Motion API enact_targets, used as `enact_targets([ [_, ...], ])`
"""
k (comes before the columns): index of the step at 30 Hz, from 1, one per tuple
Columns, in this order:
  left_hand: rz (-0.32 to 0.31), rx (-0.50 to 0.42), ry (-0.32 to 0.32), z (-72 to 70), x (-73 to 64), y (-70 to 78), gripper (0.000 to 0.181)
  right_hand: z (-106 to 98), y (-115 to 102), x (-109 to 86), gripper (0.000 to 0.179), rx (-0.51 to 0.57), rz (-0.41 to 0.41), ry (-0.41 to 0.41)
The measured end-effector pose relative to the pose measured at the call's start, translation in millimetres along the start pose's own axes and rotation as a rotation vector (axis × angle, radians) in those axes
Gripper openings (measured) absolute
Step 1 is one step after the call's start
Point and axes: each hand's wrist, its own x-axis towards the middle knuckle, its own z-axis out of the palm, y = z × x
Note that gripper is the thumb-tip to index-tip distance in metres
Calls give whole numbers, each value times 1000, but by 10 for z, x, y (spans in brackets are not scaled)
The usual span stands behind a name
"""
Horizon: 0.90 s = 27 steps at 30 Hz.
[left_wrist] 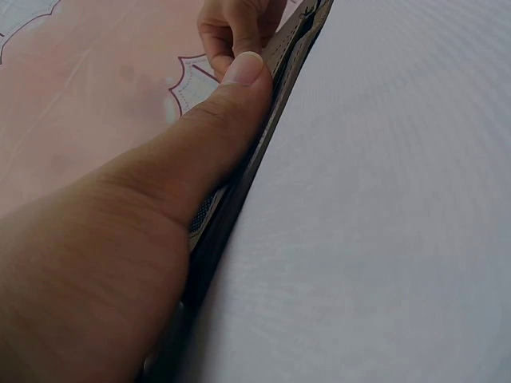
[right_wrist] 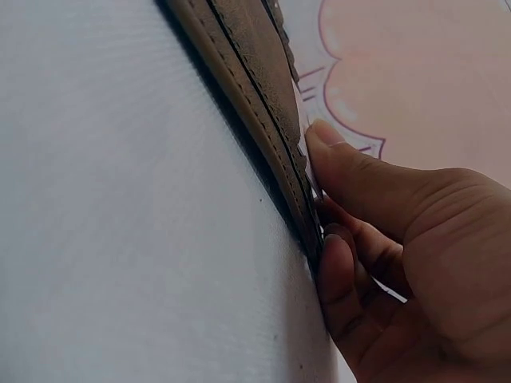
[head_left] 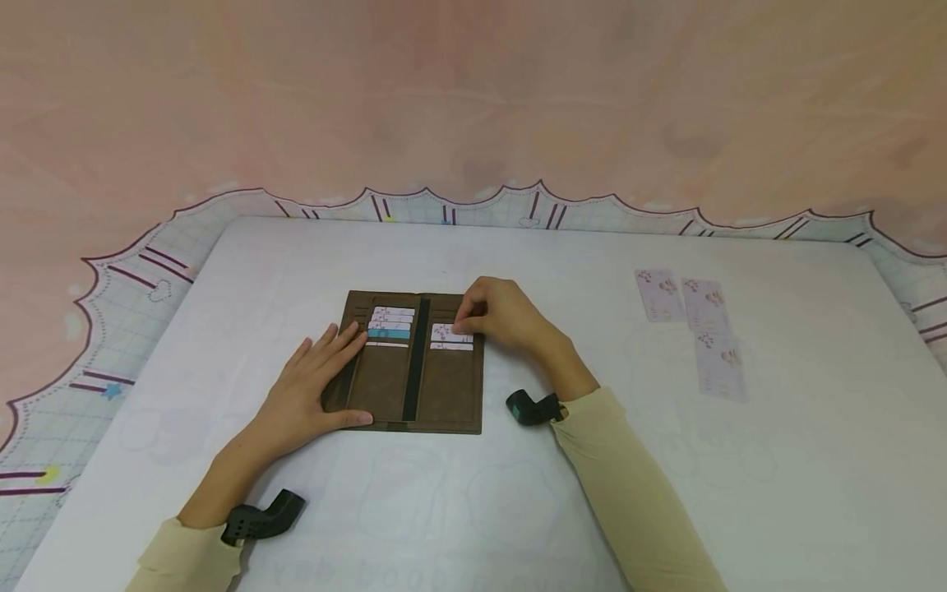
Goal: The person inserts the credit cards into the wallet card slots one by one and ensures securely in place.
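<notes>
A brown wallet [head_left: 451, 395] lies unfolded on the white table, with a dark band down its middle. Cards stick out of slots in both halves, one of them blue [head_left: 388, 334] on the left side. My left hand [head_left: 314, 395] rests spread on the wallet's left edge, thumb along the lower corner. At the right half, my right hand [head_left: 510, 316] pinches a white printed card [head_left: 442, 332] between thumb and fingers, its lower part inside a slot. In the right wrist view the thumb [right_wrist: 351, 163] presses on the card's edge beside the stitched leather [right_wrist: 263, 72].
Several pale printed cards [head_left: 705, 304] lie flat at the right of the table [head_left: 562, 510], two of them overlapping. A patterned cloth [head_left: 473, 107] hangs behind the table. Black wrist cameras [head_left: 265, 515] sit on both wrists.
</notes>
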Motion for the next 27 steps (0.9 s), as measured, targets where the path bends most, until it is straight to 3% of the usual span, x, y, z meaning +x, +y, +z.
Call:
enact_targets([
  [13, -1, -6, 0, 10, 11, -20, 102, -3, 44, 1, 10, 23, -41, 4],
  [27, -4, -12, -3, 28, 10, -35, 102, -24, 92, -45, 5, 45, -14, -30],
])
